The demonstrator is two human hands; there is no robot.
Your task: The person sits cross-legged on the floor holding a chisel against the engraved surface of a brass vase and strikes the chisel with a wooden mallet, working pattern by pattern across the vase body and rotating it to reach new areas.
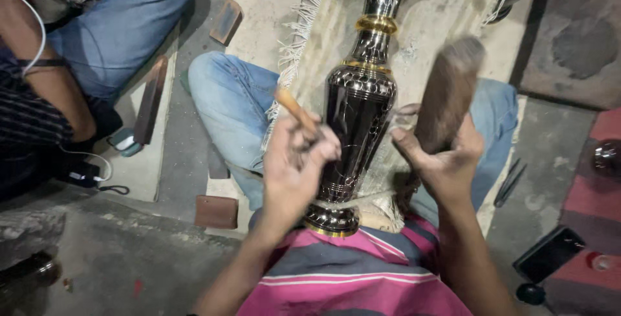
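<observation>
A tall dark shiny metal vase (359,109) with gold bands lies lengthwise on a fringed cloth (336,25) over my lap, its base against my striped shirt. My left hand (294,167) grips a thin wooden-handled tool (294,109) whose tip rests against the vase's left side. My right hand (446,161) holds a thick brown wooden mallet block (447,93), raised and blurred, just right of the vase body.
Another person in jeans and a dark striped shirt (39,96) sits at the upper left. Wooden blocks (217,211) lie on the concrete floor. Metal pliers (509,183), a black phone (548,253) and a small round dark object (530,293) are at the right.
</observation>
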